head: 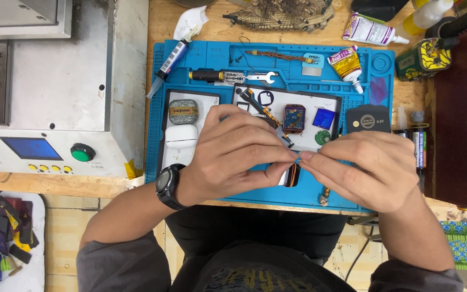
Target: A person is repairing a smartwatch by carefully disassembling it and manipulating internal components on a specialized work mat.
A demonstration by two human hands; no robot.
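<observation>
My left hand, with a black watch on its wrist, and my right hand meet fingertip to fingertip over the blue work mat. Both pinch something very small between them; what it is I cannot make out. Under the hands lies a small dark device with an orange edge, partly hidden. Just beyond the fingers a white tray holds a flex cable, a small circuit board, a blue square part and a green round part.
A second white tray at the left holds a white case and a grey oval piece. Syringe, screwdriver, wrench, glue tubes and a black card sit on the mat. A grey machine with a green button stands left; a dark red box right.
</observation>
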